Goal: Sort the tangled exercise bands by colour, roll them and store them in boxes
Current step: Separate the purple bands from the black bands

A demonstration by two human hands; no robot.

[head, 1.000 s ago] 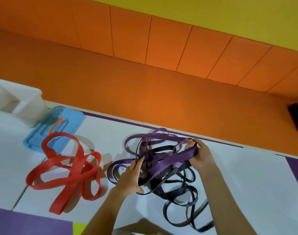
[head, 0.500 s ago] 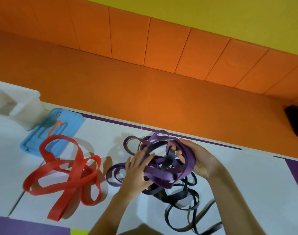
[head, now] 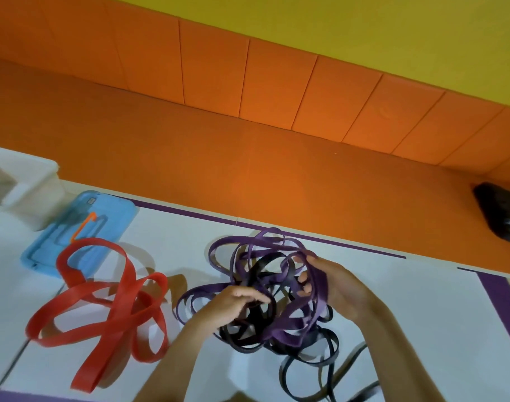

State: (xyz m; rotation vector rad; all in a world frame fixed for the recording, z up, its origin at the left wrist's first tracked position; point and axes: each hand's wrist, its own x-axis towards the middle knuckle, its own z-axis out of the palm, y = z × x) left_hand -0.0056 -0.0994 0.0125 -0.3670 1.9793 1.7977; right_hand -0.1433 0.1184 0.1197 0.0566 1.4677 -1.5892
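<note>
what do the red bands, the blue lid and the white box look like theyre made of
Red bands: flat strips, probably latex or rubber, matte; they hold springy, standing loops. Blue lid: likely moulded plastic, smooth with a slight sheen and raised ridges. White box: seems translucent plastic, semi-matte, with thick rounded walls.

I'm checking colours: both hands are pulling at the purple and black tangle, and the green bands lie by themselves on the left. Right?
Almost. The head view shows the bands lying alone on the left are red bands, not green. Both hands, left and right, are in the purple and black tangle.
</note>
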